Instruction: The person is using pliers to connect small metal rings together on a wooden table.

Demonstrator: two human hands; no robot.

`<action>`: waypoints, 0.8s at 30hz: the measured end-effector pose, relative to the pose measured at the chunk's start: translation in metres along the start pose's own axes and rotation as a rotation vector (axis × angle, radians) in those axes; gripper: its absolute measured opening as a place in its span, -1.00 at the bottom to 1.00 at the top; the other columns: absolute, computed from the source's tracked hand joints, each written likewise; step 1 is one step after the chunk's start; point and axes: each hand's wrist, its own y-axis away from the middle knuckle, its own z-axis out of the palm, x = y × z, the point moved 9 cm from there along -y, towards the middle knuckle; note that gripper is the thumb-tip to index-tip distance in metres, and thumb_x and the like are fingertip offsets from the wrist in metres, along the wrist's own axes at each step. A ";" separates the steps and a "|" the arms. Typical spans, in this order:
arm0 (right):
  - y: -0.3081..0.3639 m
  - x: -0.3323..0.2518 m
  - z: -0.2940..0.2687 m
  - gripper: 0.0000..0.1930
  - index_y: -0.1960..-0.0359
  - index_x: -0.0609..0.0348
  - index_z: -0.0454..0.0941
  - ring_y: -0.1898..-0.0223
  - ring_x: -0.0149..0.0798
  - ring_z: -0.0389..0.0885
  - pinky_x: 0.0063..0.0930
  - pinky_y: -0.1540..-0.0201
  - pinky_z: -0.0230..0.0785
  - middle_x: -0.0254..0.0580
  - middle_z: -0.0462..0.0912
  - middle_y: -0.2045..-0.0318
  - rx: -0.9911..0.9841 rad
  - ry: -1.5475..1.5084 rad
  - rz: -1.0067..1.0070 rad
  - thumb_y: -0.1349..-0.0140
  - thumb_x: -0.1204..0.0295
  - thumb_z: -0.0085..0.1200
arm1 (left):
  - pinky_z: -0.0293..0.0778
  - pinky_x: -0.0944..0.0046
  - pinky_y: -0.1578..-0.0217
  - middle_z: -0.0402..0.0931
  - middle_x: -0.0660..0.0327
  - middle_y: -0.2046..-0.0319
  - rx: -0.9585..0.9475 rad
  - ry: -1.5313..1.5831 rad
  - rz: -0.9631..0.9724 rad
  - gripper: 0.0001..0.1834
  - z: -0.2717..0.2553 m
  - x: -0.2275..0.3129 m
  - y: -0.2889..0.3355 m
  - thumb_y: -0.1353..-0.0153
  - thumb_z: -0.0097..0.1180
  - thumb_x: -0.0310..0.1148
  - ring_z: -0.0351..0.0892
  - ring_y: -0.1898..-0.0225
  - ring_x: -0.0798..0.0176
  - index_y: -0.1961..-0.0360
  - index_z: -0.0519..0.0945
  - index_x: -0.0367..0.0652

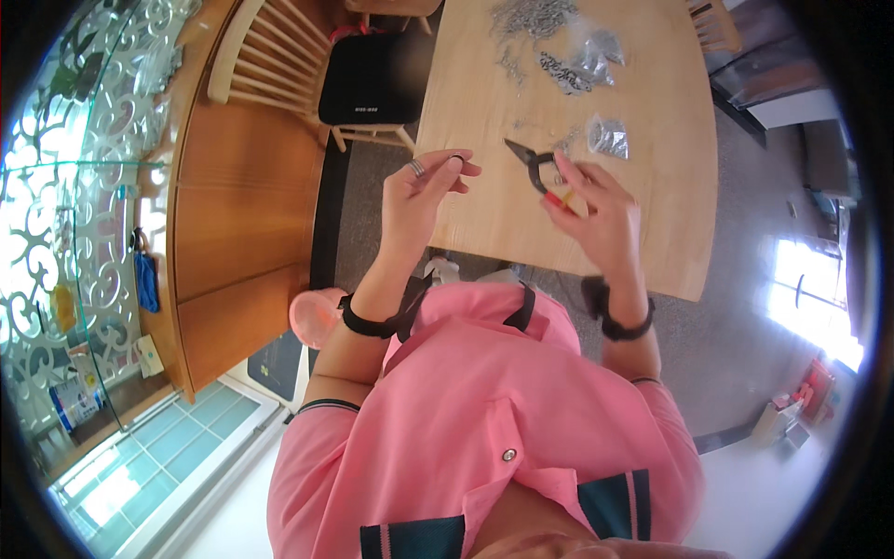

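Note:
Above the near part of the wooden table, my right hand is closed round a pair of pliers with dark jaws and red-and-yellow handles. The jaws point up and to the left, toward my other hand. My left hand, with a ring on one finger, pinches a small dark piece between thumb and fingertips; its kind is too small to make out. A clear bag of small metal parts lies just beyond the pliers, with a few loose silvery bits beside it.
Farther back lie a pile of small silvery metal pieces, a dark heap of metal links and a clear plastic bag. A wooden chair with a black cushion stands at the table's left, beside a wooden cabinet.

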 end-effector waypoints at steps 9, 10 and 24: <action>0.025 -0.041 -0.041 -0.42 -0.03 -0.05 0.61 0.38 -0.25 0.62 -0.47 0.35 0.48 -0.29 0.64 0.29 0.271 0.079 -0.024 0.16 0.51 0.37 | 0.49 0.43 0.22 0.66 0.17 0.31 -0.098 0.007 0.113 -0.76 0.055 0.032 -0.011 -0.25 0.17 -0.46 0.59 0.29 0.41 0.11 0.60 -0.39; 0.026 -0.040 -0.042 -0.42 -0.04 -0.05 0.61 0.39 -0.25 0.62 -0.48 0.36 0.48 -0.30 0.64 0.30 0.281 0.069 0.003 0.16 0.50 0.37 | 0.49 0.44 0.21 0.65 0.16 0.30 -0.075 -0.061 0.133 -0.79 0.056 0.033 -0.012 -0.24 0.17 -0.49 0.60 0.28 0.39 0.14 0.60 -0.40; 0.027 -0.061 -0.048 -0.48 0.00 -0.11 0.61 0.57 -0.43 0.39 -0.57 0.53 0.34 -0.50 0.55 0.23 0.388 0.684 -0.314 0.12 0.45 0.32 | 0.46 0.44 0.28 0.62 0.16 0.43 -0.103 -0.618 0.493 -0.91 0.070 0.074 -0.021 -0.19 0.17 -0.54 0.58 0.37 0.40 0.29 0.61 -0.34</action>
